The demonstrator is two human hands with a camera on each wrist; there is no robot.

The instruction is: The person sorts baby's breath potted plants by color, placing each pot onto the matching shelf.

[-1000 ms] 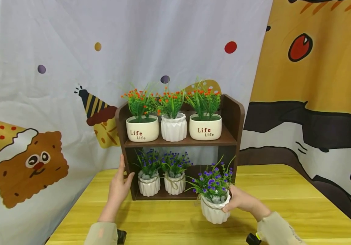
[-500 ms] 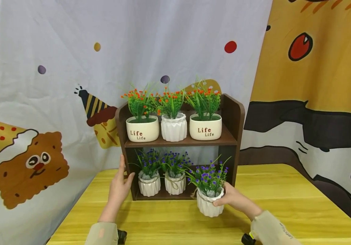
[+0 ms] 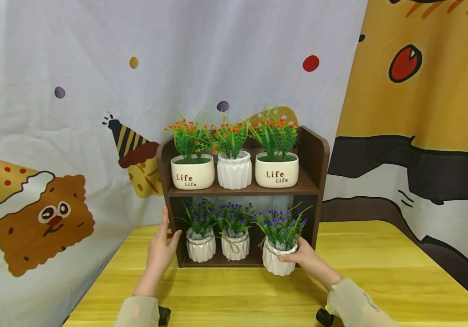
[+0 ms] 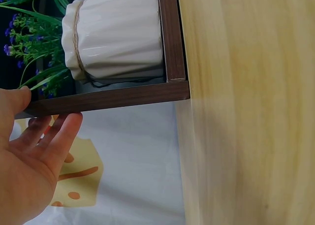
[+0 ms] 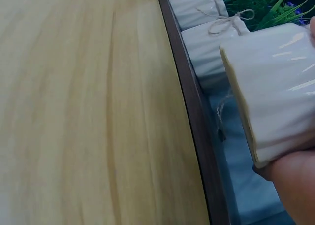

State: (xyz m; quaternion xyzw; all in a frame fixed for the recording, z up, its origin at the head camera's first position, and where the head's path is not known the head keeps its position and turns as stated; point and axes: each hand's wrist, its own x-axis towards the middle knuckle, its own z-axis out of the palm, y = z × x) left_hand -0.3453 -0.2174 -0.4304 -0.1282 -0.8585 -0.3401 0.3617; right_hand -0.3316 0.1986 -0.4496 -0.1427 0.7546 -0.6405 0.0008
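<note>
My right hand [image 3: 309, 261] grips a white fluted flowerpot [image 3: 278, 261] with purple artificial flowers, thumb on its front. The pot is at the lower tier's right opening, raised and slightly tilted in the right wrist view, its base apart from the board. A small brown wooden shelf [image 3: 242, 192] stands on the table. My left hand [image 3: 161, 250] holds its left side panel [image 4: 108, 98], thumb at the inner side and fingers outside. Two similar pots, a left one [image 3: 201, 247] and a middle one [image 3: 235, 245], stand upright on the lower tier, twine around them.
On the upper tier stand two cream "Life" planters, a left one [image 3: 193, 172] and a right one [image 3: 277, 171], with a white fluted pot [image 3: 234, 171] between them, all with orange flowers. A yellow wood-grain table [image 3: 381, 268] lies below. A printed cloth [image 3: 234, 54] hangs behind.
My right hand has moved the purple-flowered pot forward and slightly left, to the lower tier's right opening. The left hand stays at the shelf's side. The head view shifts slightly.
</note>
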